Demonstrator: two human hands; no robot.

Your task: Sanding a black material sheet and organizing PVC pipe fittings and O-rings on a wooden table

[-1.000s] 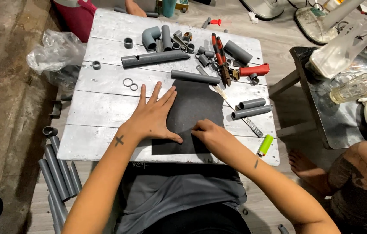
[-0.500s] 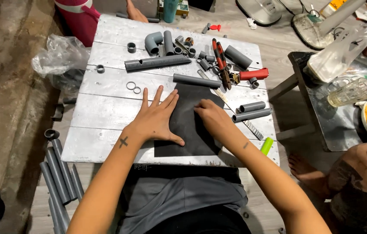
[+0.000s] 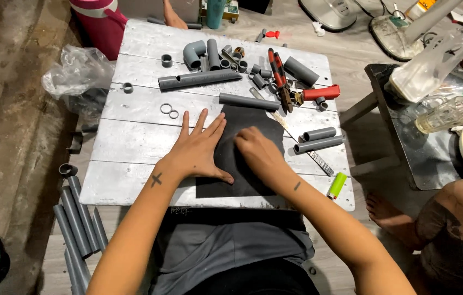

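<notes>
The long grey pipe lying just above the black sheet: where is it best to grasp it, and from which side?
Probably grip the long grey pipe near its middle, coming from above, fingers across its width. It lies flat on the white table, and both ends sit near the black sheet and cutters.

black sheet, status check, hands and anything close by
Left hand flat on black sheet. Right hand pressing it too. Grey pipe touching its far edge.

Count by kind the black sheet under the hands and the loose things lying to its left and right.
Black flat sheet: 1
Small metal rings: 2
Short grey plastic pipe lengths: 2
Long serrated metal strip: 1
Yellow-green plastic cylinder: 1
Total: 7
</notes>
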